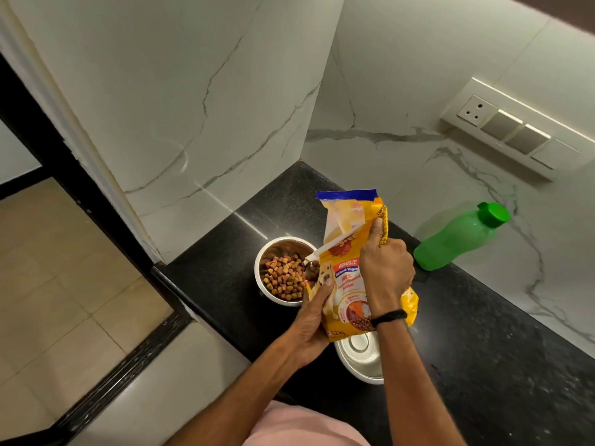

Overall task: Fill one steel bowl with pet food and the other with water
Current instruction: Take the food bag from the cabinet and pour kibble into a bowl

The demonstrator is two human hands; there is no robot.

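Note:
A yellow pet food bag (346,272) is held above the black counter, its torn mouth tilted over the far steel bowl (262,284). Brown kibble (285,278) lies heaped in that bowl. My left hand (314,320) grips the bag's lower left side. My right hand (386,268) clasps the bag's upper right edge from above. The second steel bowl (360,358) sits nearer to me, partly hidden under the bag and my right forearm; the part that shows holds nothing. A green water bottle (457,239) with its cap on leans against the wall at the right.
The black granite counter (483,349) runs from the wall corner toward me, with marble walls behind and to the left. A switch panel (512,130) is mounted on the right wall. The counter's left edge drops to a tiled floor (48,268).

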